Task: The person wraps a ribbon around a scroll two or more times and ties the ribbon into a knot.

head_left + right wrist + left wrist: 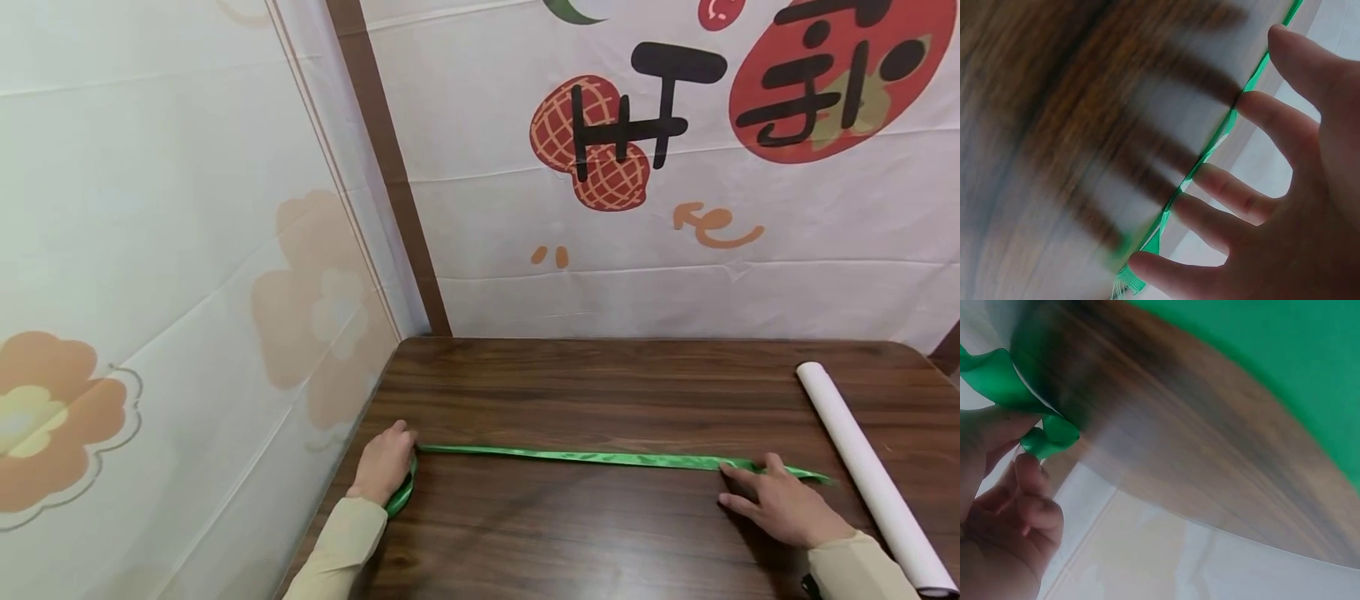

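Note:
A shiny green ribbon stretches nearly straight across the brown table. At its left end my left hand pinches the ribbon between thumb and fingers, and a loop of it hangs below the wrist side. The left wrist view shows a folded bit of ribbon at the fingertips of that hand. My right hand rests near the other end with fingers spread. In the right wrist view, the fingertips of this hand touch the ribbon, whose frayed end lies by the little finger.
A white roll lies slantwise on the wooden table, to the right of my right hand. Printed cloth sheets hang behind the table and along its left side.

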`<action>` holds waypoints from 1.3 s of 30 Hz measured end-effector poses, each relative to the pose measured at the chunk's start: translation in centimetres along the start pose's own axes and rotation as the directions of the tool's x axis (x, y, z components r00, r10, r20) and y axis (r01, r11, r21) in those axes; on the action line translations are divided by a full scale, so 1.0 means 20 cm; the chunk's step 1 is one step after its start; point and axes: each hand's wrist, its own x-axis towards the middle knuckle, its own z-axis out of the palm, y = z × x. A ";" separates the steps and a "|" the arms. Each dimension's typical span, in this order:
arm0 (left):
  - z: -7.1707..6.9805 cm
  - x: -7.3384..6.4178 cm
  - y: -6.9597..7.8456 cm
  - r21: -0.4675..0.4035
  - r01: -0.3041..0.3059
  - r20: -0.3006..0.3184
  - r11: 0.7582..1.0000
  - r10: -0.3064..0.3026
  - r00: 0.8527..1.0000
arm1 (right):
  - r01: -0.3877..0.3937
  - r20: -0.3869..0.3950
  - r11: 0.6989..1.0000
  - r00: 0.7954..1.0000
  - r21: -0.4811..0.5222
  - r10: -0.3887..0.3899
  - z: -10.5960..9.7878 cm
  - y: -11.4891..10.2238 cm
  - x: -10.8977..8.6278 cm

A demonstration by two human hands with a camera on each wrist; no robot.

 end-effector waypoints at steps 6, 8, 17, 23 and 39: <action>0.00 0.01 -0.03 0.072 0.043 -0.059 0.997 -0.039 0.998 | -0.014 0.012 1.000 1.000 -0.001 0.014 0.00 0.04 0.02; 0.00 0.01 -0.05 0.087 0.076 -0.064 0.993 -0.071 0.995 | -0.016 0.015 1.000 1.000 -0.004 0.016 0.00 0.06 0.04; -0.02 0.04 -0.12 0.077 0.180 -0.050 0.981 -0.177 0.983 | -0.017 0.008 1.000 1.000 -0.013 0.017 -0.01 0.12 0.07; -0.03 0.07 -0.15 0.082 0.224 -0.075 0.971 -0.218 0.973 | -0.013 0.007 1.000 1.000 -0.022 0.014 -0.02 0.12 0.08; -0.08 -0.04 -0.21 0.030 0.324 -0.060 0.945 -0.322 0.945 | 0.006 -0.036 0.999 0.999 -0.054 -0.008 0.03 0.06 -0.05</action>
